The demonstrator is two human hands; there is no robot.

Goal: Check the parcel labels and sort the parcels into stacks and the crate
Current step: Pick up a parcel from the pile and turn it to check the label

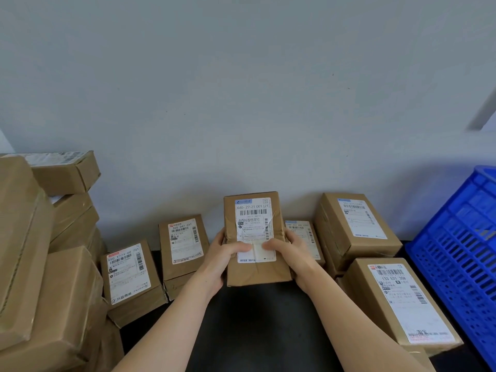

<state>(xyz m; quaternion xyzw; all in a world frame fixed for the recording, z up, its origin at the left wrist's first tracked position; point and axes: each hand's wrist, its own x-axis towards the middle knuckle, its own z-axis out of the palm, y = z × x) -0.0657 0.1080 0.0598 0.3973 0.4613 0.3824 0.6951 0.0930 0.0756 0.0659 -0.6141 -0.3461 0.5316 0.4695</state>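
You hold one parcel (pixel 256 272) above the back-middle of the surface (pixel 255 331), label (pixel 253 221) facing you; left hand (pixel 222 255) and right hand (pixel 294 251) each grip a side, thumbs on the label; reading step, sorting looks about midway; stacks (pixel 40 264) at the left edge, labelled parcels (pixel 128 275) along the back edge, two boxes (pixel 397 302) toward the right; blue crate (pixel 456 251) at the right edge, inside mostly unseen; neither route looks blocked.

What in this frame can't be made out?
All head view.
Label's lower part on the brown paper-wrapped parcel: covered by thumbs of left hand and right hand.
Inside of the blue plastic crate: cut off by right edge.
The small brown parcel behind it: partly hidden by right hand.
Fine label print: too small.
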